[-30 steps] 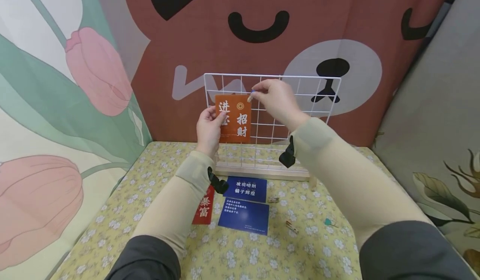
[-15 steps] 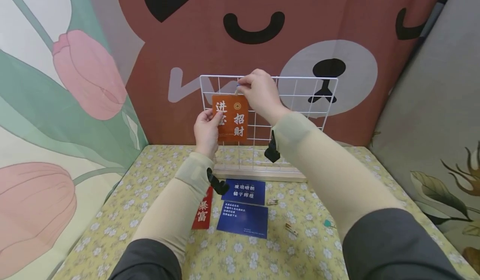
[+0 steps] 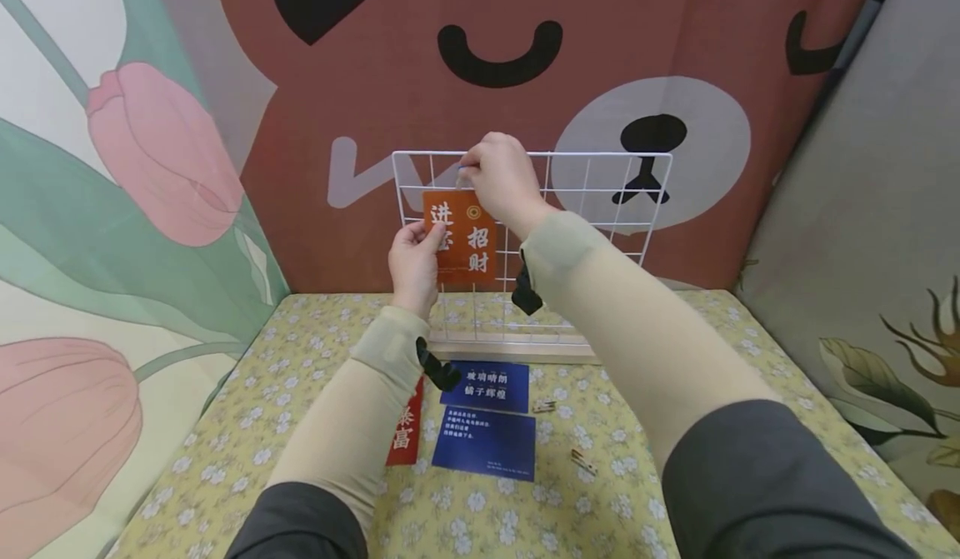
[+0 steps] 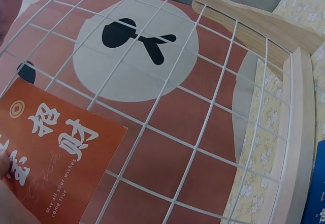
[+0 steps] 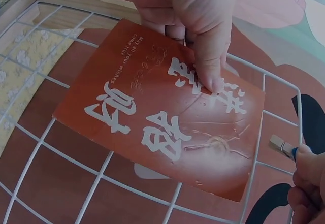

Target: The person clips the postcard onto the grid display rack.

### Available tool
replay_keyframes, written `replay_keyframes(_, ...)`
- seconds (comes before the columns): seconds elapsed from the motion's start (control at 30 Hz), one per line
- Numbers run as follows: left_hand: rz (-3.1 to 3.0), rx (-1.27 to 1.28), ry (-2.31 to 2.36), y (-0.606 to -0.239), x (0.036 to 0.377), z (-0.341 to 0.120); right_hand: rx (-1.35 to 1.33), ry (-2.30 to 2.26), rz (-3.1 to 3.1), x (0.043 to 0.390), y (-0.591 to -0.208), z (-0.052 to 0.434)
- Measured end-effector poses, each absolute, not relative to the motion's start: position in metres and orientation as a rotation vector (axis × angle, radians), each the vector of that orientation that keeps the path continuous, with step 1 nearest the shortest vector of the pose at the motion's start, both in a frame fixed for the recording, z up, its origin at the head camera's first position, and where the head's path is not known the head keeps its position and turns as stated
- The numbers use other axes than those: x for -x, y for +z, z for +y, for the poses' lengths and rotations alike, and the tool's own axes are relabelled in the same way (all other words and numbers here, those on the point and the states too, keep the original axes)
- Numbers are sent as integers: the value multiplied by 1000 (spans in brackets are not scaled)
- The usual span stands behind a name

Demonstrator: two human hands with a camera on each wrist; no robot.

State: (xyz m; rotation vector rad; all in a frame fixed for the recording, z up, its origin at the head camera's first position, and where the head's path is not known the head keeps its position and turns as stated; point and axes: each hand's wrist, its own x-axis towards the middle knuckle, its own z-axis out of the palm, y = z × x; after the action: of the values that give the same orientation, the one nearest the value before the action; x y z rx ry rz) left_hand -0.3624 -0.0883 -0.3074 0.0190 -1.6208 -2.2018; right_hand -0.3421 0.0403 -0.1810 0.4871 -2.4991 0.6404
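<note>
Head view: two dark blue cards (image 3: 485, 417), a red strip card (image 3: 402, 426) and loose small clips (image 3: 582, 460) down on the yellow floral tablecloth (image 3: 675, 334). Orange rectangular card with white characters (image 3: 468, 237) upright against the white wire grid panel (image 3: 600, 201), long axis vertical, left hand (image 3: 415, 263) pinching its left edge, right hand (image 3: 501, 177) pinching a small wooden clip (image 3: 459, 177) at the top.

Left wrist: card (image 4: 56, 153) cut off at the edge, fingers barely visible.

Right wrist: clip (image 5: 283, 147) mostly hidden by fingertips (image 5: 310, 173).

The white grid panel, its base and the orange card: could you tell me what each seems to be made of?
Grid panel: seemingly white-coated metal wire, thin rods. Base: pale unpainted wood, grain visible. Orange card: likely glossy cardstock, showing sheen and faint scratches.
</note>
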Motion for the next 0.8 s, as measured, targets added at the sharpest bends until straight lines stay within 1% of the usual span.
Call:
replay_keyframes(0.17, -1584, -21, -2198, -308, 362, -88, -466, 622, -2499, 344, -182, 37)
replay_keyframes(0.8, -1566, -19, -2153, -309, 363, -87, -372, 309, -2511, 345, -184, 28)
